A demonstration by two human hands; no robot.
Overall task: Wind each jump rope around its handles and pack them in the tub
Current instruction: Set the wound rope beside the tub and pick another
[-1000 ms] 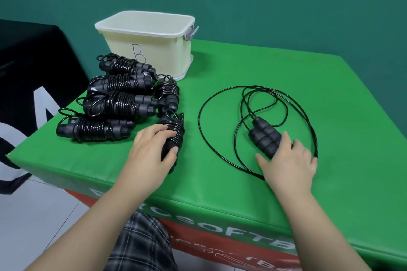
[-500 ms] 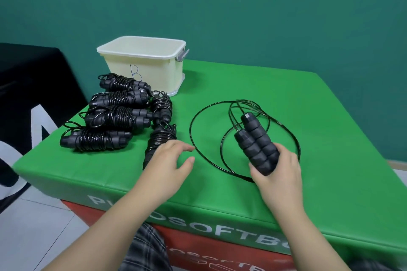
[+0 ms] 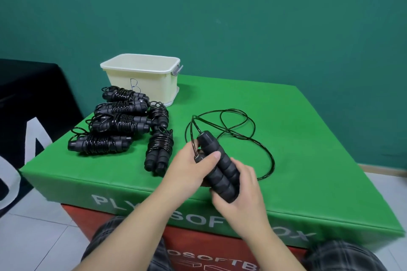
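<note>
Gripping a pair of black foam handles (image 3: pixel 217 166), held side by side above the near edge of the green box top (image 3: pixel 297 138): right hand (image 3: pixel 240 196), fingers curled round the lower ends. Left hand (image 3: pixel 190 166) holds the upper part of the same pair, thumb laid across the front handle, fingers closed near the point where the cord leaves the handle tips.

Loose cord (image 3: pixel 237 132): black, unwound, running from the handle tips out over the box top in open loops beyond and to the right of the handles.

Wound jump ropes (image 3: pixel 121 127): six bundles, cord coiled round paired handles, lying left of the held handles; four stacked in a row crosswise, two set lengthwise just beside them.

Tub (image 3: pixel 143 77): cream plastic, grey side clip, letter marked on its front, standing at the far left corner of the box top, behind the bundles. Its inside is not visible.
</note>
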